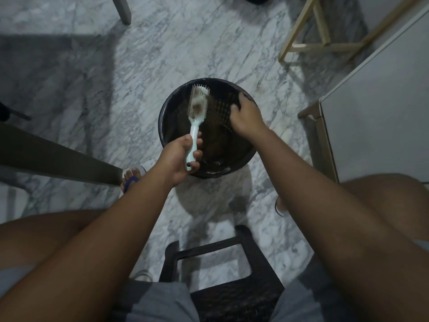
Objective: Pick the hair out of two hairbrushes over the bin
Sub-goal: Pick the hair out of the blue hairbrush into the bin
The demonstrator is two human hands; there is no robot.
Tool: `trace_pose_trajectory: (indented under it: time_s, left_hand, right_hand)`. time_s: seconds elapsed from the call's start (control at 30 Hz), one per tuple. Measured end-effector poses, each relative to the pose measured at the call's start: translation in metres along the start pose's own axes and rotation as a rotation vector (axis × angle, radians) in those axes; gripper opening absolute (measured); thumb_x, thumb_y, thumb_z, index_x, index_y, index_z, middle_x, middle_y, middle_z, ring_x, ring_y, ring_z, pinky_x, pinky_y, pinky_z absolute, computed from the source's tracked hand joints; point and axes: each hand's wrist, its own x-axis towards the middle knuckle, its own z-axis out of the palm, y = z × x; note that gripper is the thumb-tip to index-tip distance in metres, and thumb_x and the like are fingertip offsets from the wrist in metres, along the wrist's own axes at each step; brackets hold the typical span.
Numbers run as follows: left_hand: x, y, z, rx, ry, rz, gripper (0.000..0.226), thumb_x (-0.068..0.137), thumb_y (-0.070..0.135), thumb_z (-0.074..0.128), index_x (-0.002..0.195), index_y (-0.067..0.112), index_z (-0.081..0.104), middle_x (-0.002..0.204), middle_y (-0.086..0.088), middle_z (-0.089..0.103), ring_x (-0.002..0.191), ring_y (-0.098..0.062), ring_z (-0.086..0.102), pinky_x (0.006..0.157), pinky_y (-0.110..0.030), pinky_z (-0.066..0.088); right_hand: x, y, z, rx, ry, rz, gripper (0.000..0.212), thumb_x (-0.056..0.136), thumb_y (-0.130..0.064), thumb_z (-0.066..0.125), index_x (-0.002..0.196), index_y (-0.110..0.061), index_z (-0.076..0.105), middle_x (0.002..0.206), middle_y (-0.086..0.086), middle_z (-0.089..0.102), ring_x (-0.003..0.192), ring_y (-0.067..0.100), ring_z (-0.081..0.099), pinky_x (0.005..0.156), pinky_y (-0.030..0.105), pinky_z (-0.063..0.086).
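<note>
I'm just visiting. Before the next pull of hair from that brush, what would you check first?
1. Hairbrush is above the bin: ok.
2. Left hand grips the handle: ok.
3. Bristles face up and the hair clump is exposed: ok.
4. Right hand is over the bin: ok.
5. Right hand is free of pulled hair: cannot tell, its fingers are curled.
6. Second brush is within reach: cannot tell, none in view.
</note>
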Motion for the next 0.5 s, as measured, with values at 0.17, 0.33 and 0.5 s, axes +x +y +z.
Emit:
trace_pose_trajectory:
  time_s: [0.17,0.33,0.5]
  left_hand:
    - [0.001,-0.004,0.004,0.028,-0.040,-0.004,0.031,0.105,0.019,0.037,0.127,0.012,0.058,0.091,0.002,0.056,0.057,-0.007,0.042,0.045,-0.019,0.027]
    - [0.000,-0.007,0.006,0.059,-0.056,-0.002,0.032,0.105,0.018,0.037,0.128,0.011,0.058,0.094,0.000,0.055,0.056,-0.007,0.044,0.044,-0.019,0.029]
    - [0.002,-0.010,0.004,-0.009,-0.028,-0.036,0.031,0.106,0.020,0.037,0.127,0.010,0.056,0.090,0.002,0.054,0.055,-0.006,0.042,0.042,-0.016,0.026]
  right_hand:
    - [0.001,-0.024,0.009,0.134,0.136,-0.309,0.050,0.091,-0.043,0.066,0.136,-0.023,0.059,0.126,0.005,0.061,0.098,0.009,0.062,0.085,0.017,0.047]
    - [0.004,-0.027,0.008,0.141,0.257,-0.271,0.013,0.089,-0.020,0.072,0.096,-0.012,0.079,0.087,0.001,0.075,0.064,0.000,0.060,0.069,0.012,0.052]
    - [0.006,-0.027,-0.002,0.239,0.423,-0.324,0.013,0.091,-0.020,0.066,0.088,-0.009,0.074,0.086,0.002,0.071,0.082,0.014,0.065,0.075,0.026,0.053]
